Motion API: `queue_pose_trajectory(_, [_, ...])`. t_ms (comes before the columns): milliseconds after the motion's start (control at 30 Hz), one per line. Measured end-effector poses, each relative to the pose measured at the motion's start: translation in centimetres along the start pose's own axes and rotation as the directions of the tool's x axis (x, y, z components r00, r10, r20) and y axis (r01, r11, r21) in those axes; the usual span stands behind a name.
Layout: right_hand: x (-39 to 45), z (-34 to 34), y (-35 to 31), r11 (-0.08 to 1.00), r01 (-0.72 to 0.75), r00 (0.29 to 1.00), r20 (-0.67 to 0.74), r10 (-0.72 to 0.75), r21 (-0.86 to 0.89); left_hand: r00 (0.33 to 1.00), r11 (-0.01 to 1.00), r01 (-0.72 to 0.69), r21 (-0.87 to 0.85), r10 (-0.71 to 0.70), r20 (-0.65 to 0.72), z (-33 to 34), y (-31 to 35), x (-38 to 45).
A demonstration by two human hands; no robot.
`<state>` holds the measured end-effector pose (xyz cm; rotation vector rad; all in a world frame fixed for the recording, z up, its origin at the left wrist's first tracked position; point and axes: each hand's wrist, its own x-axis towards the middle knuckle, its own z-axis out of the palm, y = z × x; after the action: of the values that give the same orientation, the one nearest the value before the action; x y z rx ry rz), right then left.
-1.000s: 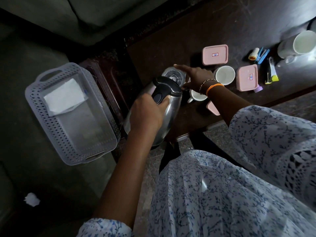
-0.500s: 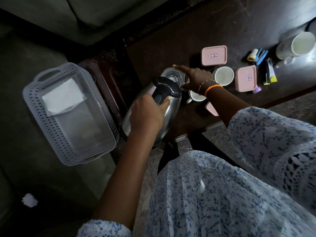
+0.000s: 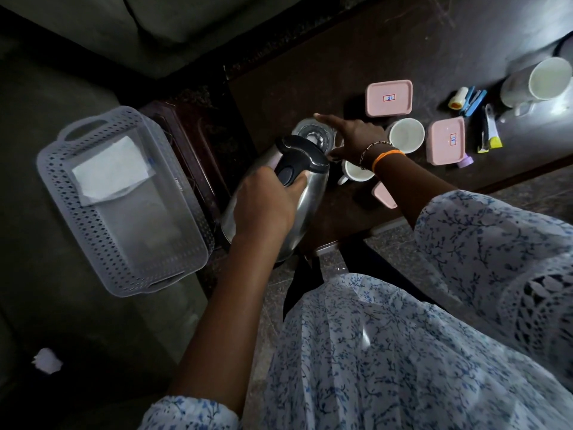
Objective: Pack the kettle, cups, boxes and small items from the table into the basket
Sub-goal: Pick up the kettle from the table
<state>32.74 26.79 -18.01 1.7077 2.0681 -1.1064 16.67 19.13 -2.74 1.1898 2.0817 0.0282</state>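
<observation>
Kettle (image 3: 305, 198): steel body, black lid and handle, tilted, lifted at the near-left edge of the table (image 3: 310, 57). Left hand (image 3: 263, 206) clamped round its black handle, thumb on the handle's top.

Kettle base (image 3: 313, 133): round, clear, on the table just beyond the kettle. Right hand (image 3: 356, 139) spread flat over its right rim, fingers reaching across it; whether it grips cannot be told.

Basket (image 3: 77, 231): white, perforated, well left of the left hand, off the table. One white sheet (image 3: 111, 169) lies inside at the far end.

Cups: one (image 3: 406, 135) just right of the right hand, one (image 3: 353, 172) under that wrist, a large one (image 3: 539, 82) far right.

Boxes: pink box (image 3: 389, 97) beyond the right hand; a second (image 3: 446, 139) further right; a third (image 3: 384, 195) mostly hidden under the forearm.

Small items (image 3: 477, 119): a cluster between the second box and the large cup.
</observation>
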Motion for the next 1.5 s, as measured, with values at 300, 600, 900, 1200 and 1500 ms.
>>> queue_pose_trajectory(300, [0.1, 0.3, -0.2, 0.999, -0.026, 1.000, -0.010, 0.026, -0.041, 0.998, 0.986, -0.002, -0.164, 0.012, 0.059, 0.3, -4.0, -1.0])
queue_pose_trajectory(600, [-0.3, 0.2, -1.1, 0.993, -0.058, 0.998, -0.014, 0.057, -0.103, 0.996, 0.964, -0.084, -0.253, 0.092, 0.019, 1.0, -5.8, -2.7])
queue_pose_trajectory(900, [-3.0, 1.4, -3.5, 0.991, -0.043, 0.983, -0.171, 0.065, 0.130, 0.996, 0.864, -0.058, -0.500, 0.018, -0.084, -0.7, -8.4, -5.6])
queue_pose_trajectory(1200, [-7.1, 3.3, -12.8, 0.877, 0.300, 0.927, -0.331, -0.175, 0.376, 0.897, 0.644, -0.160, -0.748, -0.221, -0.382, -5.0, -13.7, -10.8])
queue_pose_trajectory(1500, [-6.2, 5.4, -23.4, 0.869, 0.425, 0.905, -0.150, -0.399, 0.252, 0.737, 0.691, -0.193, -0.697, -0.367, -0.567, -10.2, -21.4, -11.6])
